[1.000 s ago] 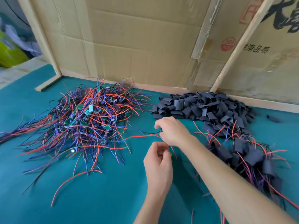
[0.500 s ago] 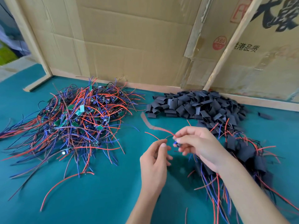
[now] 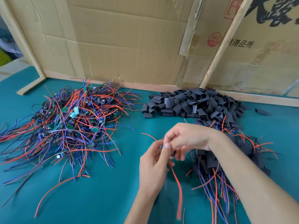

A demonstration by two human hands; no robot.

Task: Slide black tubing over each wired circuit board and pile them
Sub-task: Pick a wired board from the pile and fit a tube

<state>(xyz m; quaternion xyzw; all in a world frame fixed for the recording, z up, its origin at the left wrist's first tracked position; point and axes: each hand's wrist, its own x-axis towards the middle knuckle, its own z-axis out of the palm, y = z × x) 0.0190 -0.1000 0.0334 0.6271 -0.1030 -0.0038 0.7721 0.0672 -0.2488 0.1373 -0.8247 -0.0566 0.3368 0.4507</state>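
Note:
A tangled heap of small green circuit boards [image 3: 69,120] with red and blue wires covers the left of the teal table. Behind my hands at the back right lies a pile of short black tubing pieces [image 3: 194,104]. At the right, partly under my forearm, is a pile of tubed boards [image 3: 239,152]. Both hands meet in the middle above the table. My right hand [image 3: 189,138] and my left hand [image 3: 153,165] pinch one wired board between the fingertips; its red wire [image 3: 177,188] hangs down blurred. The board itself is mostly hidden by fingers.
A cardboard wall [image 3: 129,41] with wooden battens [image 3: 221,46] stands along the back of the table. One loose black tube piece [image 3: 262,112] lies at the far right. Bare teal cloth [image 3: 97,199] shows in front of the wire heap.
My right hand drew a wired board from the left heap's side toward the middle. My left hand rose to meet it. The red wire, stretched leftward before, now hangs down.

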